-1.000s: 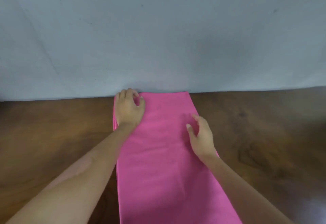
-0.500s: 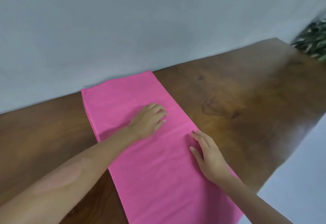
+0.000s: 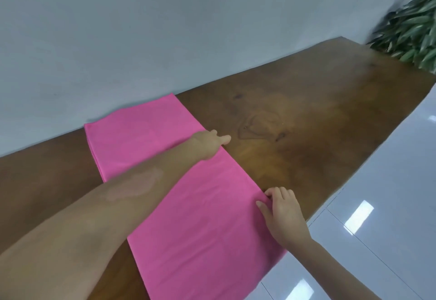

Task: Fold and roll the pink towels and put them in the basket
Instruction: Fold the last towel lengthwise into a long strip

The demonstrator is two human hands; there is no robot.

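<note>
Pale grey wall (image 3: pixel 165 28) behind, plain, matte. Dark brown wooden desk (image 3: pixel 295 115), glossy, knotted grain, long edge against wall. Glossy pale tiled floor (image 3: pixel 389 181) at right. Pink towel (image 3: pixel 188 205) folded into long flat strip, smooth, lying across desk from wall to near edge. Green leafy plant (image 3: pixel 415 26) past desk's far right end. Left hand (image 3: pixel 208 142) flat on towel's right edge, fingers extended. Right hand (image 3: pixel 282 207) pinching same edge nearer, fingers curled.

Bare table (image 3: pixel 306 111) rt of towel (image 3: pixel 188 205) — plant (image 3: pixel 412 28) far corner
</note>
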